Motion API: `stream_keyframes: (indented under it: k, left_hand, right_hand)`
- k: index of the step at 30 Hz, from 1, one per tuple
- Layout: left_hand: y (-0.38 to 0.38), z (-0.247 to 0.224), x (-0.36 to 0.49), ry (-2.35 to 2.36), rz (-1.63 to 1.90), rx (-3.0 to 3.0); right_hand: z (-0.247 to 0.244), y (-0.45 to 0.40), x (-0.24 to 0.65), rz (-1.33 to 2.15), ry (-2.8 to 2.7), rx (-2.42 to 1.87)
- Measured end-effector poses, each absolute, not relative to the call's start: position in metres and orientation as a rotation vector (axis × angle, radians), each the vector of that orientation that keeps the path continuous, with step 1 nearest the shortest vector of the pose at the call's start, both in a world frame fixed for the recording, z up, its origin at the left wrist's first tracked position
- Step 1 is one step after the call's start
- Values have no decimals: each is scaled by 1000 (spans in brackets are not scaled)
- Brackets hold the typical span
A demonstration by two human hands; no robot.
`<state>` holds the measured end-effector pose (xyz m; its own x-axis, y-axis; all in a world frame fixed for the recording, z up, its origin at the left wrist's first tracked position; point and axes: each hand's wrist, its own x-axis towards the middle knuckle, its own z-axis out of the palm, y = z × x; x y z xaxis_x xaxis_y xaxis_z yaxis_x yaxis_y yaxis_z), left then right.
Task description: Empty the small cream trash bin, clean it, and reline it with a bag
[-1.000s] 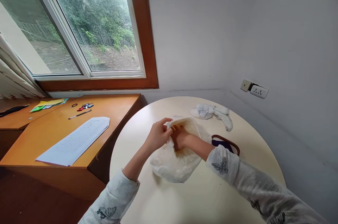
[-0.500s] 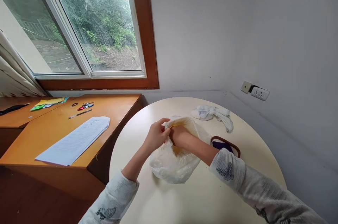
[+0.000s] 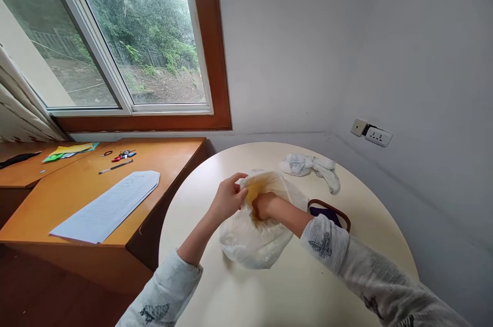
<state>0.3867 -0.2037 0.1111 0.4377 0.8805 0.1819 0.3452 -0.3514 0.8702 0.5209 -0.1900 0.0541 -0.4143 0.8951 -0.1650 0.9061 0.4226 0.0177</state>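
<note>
A white plastic bag rests on the round cream table, its mouth spread and its inside showing yellow. My left hand pinches the bag's left rim between thumb and fingers. Into the mouth reaches my right hand, its fingers hidden inside the bag, so whether they hold anything does not show. Just right of the bag lies a dark purple item with a brown curved rim, partly behind my right forearm.
A knotted white plastic bag lies toward the table's back. On the orange desk at left are stapled-looking papers, a pen, a small bunch of keys or trinkets and coloured papers. A wall socket is at right.
My right hand has moved slightly down and deeper into the bag, away from the left rim, uncovering more of the yellow inside. My left hand keeps its pinch.
</note>
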Motion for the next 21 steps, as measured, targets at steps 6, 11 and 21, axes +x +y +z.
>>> stream_keyframes:
  k: [6, 11, 21]
  left_hand:
    - [-201, 109, 384, 1012, 877, 1898]
    - [-202, 108, 383, 983, 866, 1909]
    - [-196, 103, 379, 959, 892, 1902]
  right_hand:
    - [69, -193, 516, -96, 2535, 1676]
    - [66, -200, 517, -11, 2531, 1657]
    - [45, -191, 517, -4, 2580, 1816]
